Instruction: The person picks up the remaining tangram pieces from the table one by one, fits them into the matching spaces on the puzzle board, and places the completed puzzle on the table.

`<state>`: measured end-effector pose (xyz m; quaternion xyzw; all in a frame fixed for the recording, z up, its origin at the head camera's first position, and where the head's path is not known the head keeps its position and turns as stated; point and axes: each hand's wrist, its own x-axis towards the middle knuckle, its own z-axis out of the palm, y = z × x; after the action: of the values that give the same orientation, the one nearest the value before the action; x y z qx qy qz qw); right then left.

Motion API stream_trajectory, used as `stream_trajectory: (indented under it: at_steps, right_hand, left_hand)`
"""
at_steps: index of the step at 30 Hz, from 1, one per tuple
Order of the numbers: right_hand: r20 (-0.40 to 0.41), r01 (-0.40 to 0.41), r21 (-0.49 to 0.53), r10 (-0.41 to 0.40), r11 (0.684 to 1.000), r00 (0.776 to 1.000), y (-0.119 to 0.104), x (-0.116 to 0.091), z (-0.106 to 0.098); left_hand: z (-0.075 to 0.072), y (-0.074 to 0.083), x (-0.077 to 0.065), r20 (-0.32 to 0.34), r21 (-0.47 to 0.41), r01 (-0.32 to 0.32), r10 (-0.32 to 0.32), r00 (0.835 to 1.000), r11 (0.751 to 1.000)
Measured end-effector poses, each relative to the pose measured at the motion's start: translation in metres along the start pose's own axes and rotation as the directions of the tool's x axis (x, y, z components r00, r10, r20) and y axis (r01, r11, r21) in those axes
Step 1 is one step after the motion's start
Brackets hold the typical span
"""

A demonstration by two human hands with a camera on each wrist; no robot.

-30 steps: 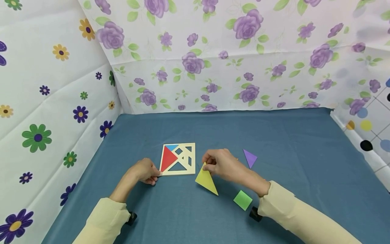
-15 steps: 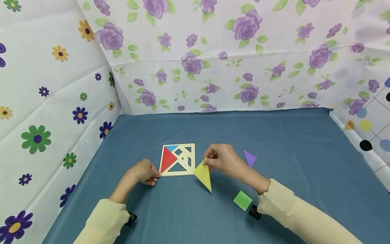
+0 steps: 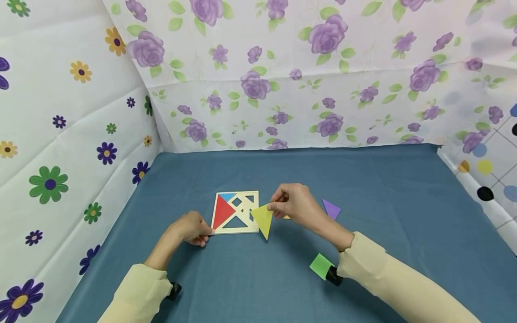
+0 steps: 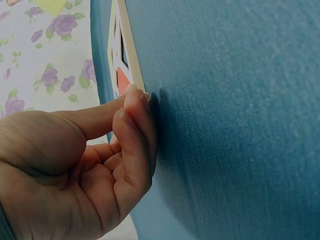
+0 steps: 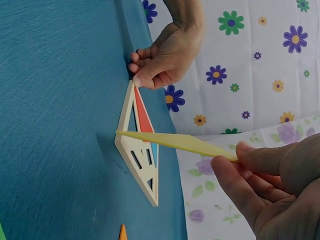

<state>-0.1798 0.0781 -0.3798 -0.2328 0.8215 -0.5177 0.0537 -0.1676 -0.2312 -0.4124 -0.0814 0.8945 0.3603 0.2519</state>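
A square wooden tangram board [image 3: 233,231] with cut-out slots lies on the blue cloth, a red triangle [image 3: 222,211] and a blue triangle [image 3: 227,196] set in it. My left hand [image 3: 193,228] pinches the board's near left corner between thumb and fingers; the left wrist view shows this grip [image 4: 125,145] closely. Between thumb and fingertips my right hand [image 3: 296,204] holds a yellow triangle [image 3: 263,220] by one corner. That triangle is tilted in the air at the board's right edge, overlapping it in the head view. In the right wrist view the yellow triangle [image 5: 175,140] appears nearly edge-on.
To the right lie a purple triangle [image 3: 331,209] and a green square [image 3: 320,265], the latter partly covered by the right wrist's black camera [image 3: 334,276]. An orange piece [image 3: 286,217] shows beneath the right hand. Flowered sheets [image 3: 258,112] hang behind the cloth-covered table.
My right hand has moved away from me and slightly left, bringing the yellow triangle to the board's right edge and turning it. The left hand and the board stay in place.
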Motion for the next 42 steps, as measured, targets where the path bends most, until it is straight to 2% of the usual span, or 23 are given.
stream_trajectory:
  at_steps: [10, 25, 42]
  right_hand:
    - [-0.020, -0.035, 0.051, 0.036, 0.998, 0.999, -0.002, 0.007, -0.001]
    - [-0.078, -0.089, 0.074, 0.094, 0.993, 0.992, 0.004, 0.017, 0.004]
    - [-0.192, -0.108, 0.237, 0.155, 0.965, 0.969, 0.016, 0.030, 0.028]
  left_hand:
    - [0.000, -0.001, 0.000, 0.006, -0.015, -0.005, 0.005, 1.000, 1.000]
    - [0.000, 0.000, 0.000, 0.006, -0.013, 0.009, -0.009, 1.000, 1.000]
    - [0.001, -0.001, 0.000, 0.011, -0.020, 0.010, -0.010, 1.000, 1.000]
